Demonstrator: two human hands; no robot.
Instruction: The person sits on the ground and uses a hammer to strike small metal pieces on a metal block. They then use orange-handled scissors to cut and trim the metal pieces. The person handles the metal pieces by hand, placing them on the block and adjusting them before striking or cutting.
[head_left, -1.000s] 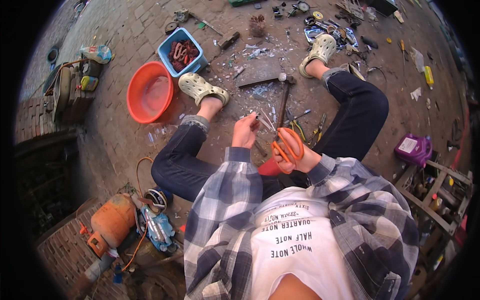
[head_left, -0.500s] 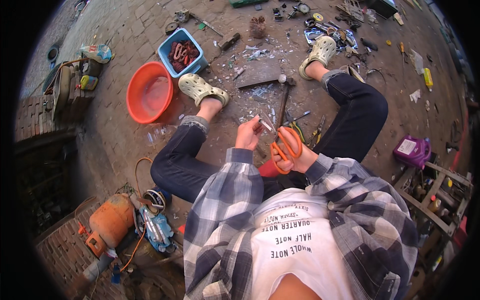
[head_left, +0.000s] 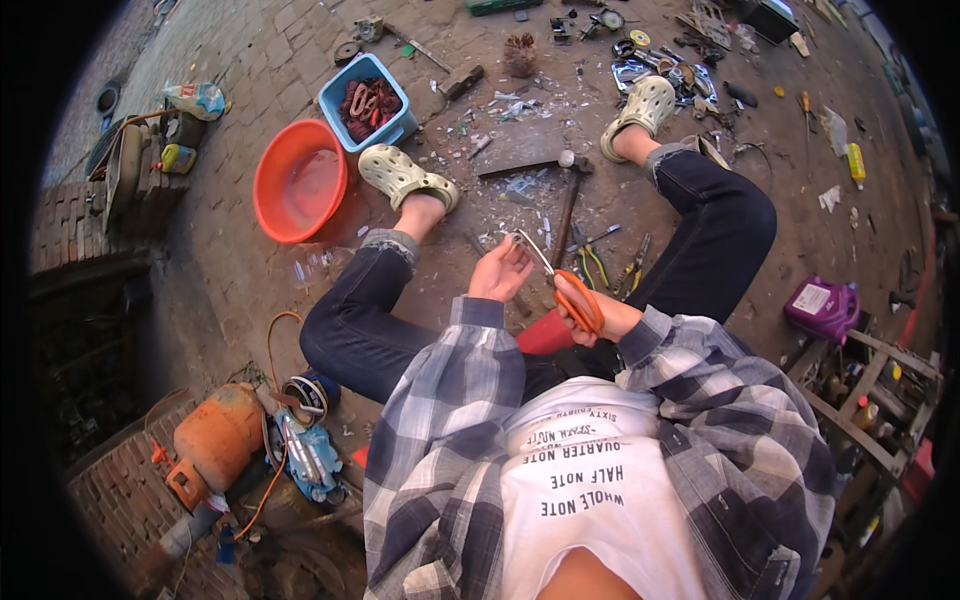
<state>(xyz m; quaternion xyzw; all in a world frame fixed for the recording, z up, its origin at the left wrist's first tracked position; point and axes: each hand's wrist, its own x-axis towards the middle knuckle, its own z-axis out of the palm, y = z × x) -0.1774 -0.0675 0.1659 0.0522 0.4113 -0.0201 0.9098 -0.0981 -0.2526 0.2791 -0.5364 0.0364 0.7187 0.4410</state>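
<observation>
My right hand (head_left: 598,318) is wrapped round the orange handles of a pair of scissors (head_left: 585,303). Their narrow blades point up and left and look closed together, with the tips by my left fingertips. My left hand (head_left: 501,271) is turned partly palm up, fingers curled and thumb raised towards the blade tips. Something small and greyish shows at its fingertips, too small to name. Just beyond the hands, a hammer (head_left: 567,205) rests with its head on a dark metal plate (head_left: 525,147). Pliers with yellow-black handles (head_left: 594,262) lie beside the hammer's handle.
Shards and scraps (head_left: 520,187) litter the ground between my feet. An orange-red basin (head_left: 300,182) and a blue tub (head_left: 404,128) of reddish coils stand left. Metal parts (head_left: 690,85) lie beyond my right foot. A purple jug (head_left: 823,305) stands right, an orange gas cylinder (head_left: 222,437) lower left.
The scissors have turned in my right hand, and their blades have come together. My left fingers have loosened from a tight pinch, and the pale strip there is no longer plain to see.
</observation>
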